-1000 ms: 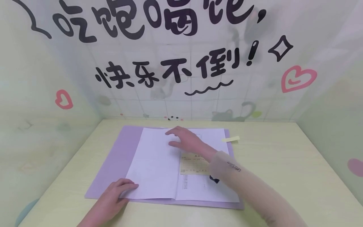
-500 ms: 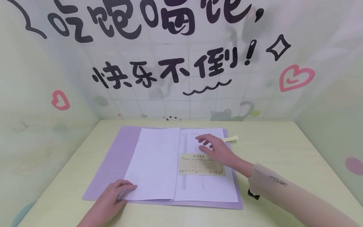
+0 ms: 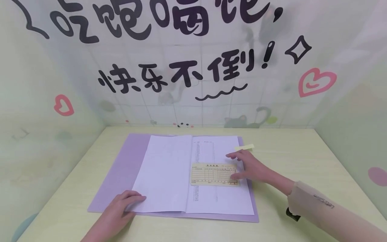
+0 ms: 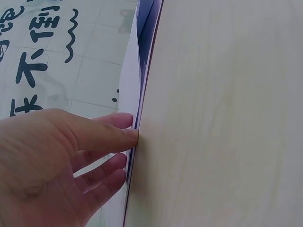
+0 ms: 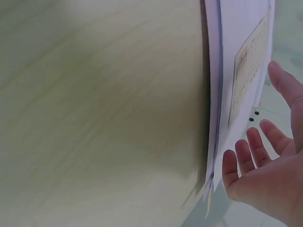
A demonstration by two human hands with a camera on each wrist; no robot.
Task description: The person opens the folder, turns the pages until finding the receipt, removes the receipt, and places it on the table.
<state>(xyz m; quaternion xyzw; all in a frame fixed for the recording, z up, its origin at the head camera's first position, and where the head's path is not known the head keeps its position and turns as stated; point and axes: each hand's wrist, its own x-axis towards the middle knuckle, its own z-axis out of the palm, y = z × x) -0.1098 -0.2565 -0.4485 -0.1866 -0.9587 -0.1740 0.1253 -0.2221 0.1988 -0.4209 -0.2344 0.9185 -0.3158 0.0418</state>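
Note:
A purple folder (image 3: 127, 168) lies spread on the table, with a blank white page (image 3: 163, 174) at left and a printed list page (image 3: 232, 205) at right. Across the list page lies a yellowish printed slip (image 3: 208, 174) with a ruled grid. My left hand (image 3: 124, 205) rests at the folder's near left edge; in the left wrist view its thumb (image 4: 113, 137) is right at the edge and the other fingers are over the page. My right hand (image 3: 251, 168), fingers spread and holding nothing, hovers over the slip's right end; its palm shows in the right wrist view.
A pale yellow paper tab (image 3: 245, 147) sticks out past the folder's upper right side. The light wood table (image 3: 302, 161) is enclosed by printed curtain-like walls (image 3: 193, 114) at the back and on both sides.
My right hand has moved right, from over the middle of the pages to the slip's right end, uncovering the slip and the list. My left hand has stayed in place.

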